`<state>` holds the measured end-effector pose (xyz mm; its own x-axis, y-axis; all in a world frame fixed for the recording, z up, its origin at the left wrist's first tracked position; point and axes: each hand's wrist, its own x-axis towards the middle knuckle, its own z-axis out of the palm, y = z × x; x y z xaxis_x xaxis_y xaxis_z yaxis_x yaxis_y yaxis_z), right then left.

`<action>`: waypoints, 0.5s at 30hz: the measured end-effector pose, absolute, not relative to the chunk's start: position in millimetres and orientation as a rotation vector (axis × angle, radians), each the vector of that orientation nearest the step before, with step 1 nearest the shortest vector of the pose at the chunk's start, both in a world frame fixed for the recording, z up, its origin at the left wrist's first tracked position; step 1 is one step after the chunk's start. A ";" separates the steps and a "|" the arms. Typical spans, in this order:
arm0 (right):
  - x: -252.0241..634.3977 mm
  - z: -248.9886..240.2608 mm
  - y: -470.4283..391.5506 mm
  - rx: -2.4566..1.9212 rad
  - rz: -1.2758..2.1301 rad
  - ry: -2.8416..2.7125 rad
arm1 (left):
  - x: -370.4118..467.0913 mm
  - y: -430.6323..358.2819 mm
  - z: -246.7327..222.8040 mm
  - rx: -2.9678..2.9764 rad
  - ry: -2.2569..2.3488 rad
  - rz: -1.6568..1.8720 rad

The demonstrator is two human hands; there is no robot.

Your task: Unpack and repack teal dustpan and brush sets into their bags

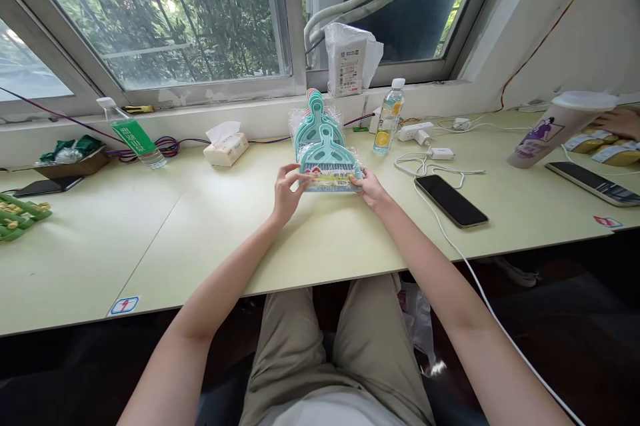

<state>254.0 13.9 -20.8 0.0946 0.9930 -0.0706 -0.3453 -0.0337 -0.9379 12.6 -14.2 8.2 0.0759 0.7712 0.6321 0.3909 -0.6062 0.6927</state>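
Between my hands is a mint-green mini dustpan and brush set (327, 169), wrapped in clear plastic with a printed label across its bristles. My left hand (289, 196) is closed on its left edge, fingertips over the front of the wrapper. The right edge is pinched by my right hand (369, 187), thumb in front. Just behind stands a stack of similar wrapped sets (316, 109), mostly mint green with some reddish handles at the back. Whether the held set touches that stack or the table, I cannot tell.
On the table (220, 239) are a tissue pack (227, 149), a green-labelled bottle (134, 136), a lemon drink bottle (389, 116), chargers with white cables (430, 154), a phone (450, 201) and a large cup (560, 126). Another person's hand (620, 123) shows at far right.
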 end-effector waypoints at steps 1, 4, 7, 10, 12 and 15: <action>253.3 -19.7 12.3 -1.033 1.312 -0.886 | 12.9 -13.3 5.6 1.923 1.178 1.569; 249.5 -19.1 8.6 -1.033 1.306 -0.956 | 8.9 -6.2 0.3 1.661 1.247 1.528; 245.9 -21.7 8.5 -1.067 1.268 -0.914 | 1.0 2.1 0.1 1.375 1.280 1.423; 245.5 -24.4 10.7 -1.061 1.218 -0.863 | -3.8 3.2 4.2 1.306 1.117 1.264; 246.8 -25.2 12.0 -1.051 1.192 -0.845 | -3.0 -1.3 7.2 1.406 1.014 1.094; 249.2 -24.4 12.1 -1.073 1.185 -0.842 | 3.0 -10.2 9.5 1.431 0.982 0.936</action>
<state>249.2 12.1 -24.4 0.2015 0.9791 -0.0273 -0.2960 0.0343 -0.9546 3.0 -10.2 9.5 0.3419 0.9395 0.0204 0.0653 -0.0454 0.9968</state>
